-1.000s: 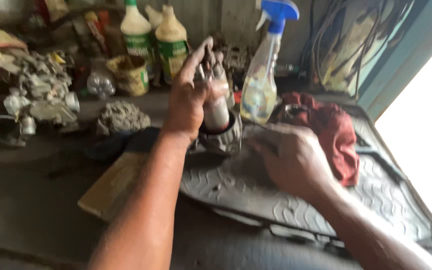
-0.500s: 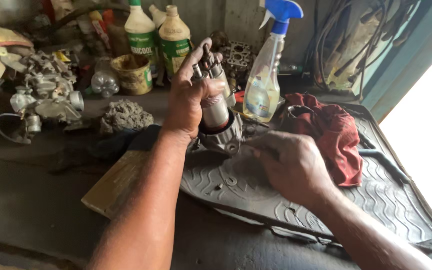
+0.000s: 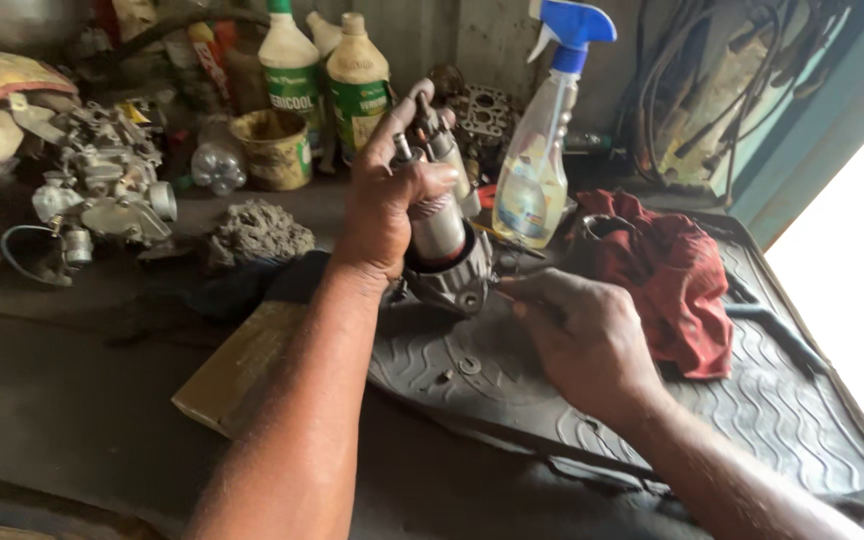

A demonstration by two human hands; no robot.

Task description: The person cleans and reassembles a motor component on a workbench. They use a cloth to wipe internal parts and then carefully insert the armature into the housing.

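Note:
My left hand (image 3: 382,200) grips a grey metal motor part (image 3: 447,255), held upright with its base on the black rubber mat (image 3: 752,420). My right hand (image 3: 592,335) is closed around a thin tool (image 3: 502,293) whose tip touches the part's lower housing. Two small washers (image 3: 467,366) lie on the mat just below the part.
A spray bottle (image 3: 537,170) with a blue head stands behind the part. A red rag (image 3: 667,270) lies to the right. Oil bottles (image 3: 327,80), a dirty tin (image 3: 272,148), a carburettor (image 3: 102,195), a lump of grey waste (image 3: 257,230) and a wood block (image 3: 237,365) fill the left.
My right hand has shifted slightly left, bringing the thin tool up against the part's housing. The left hand keeps its grip.

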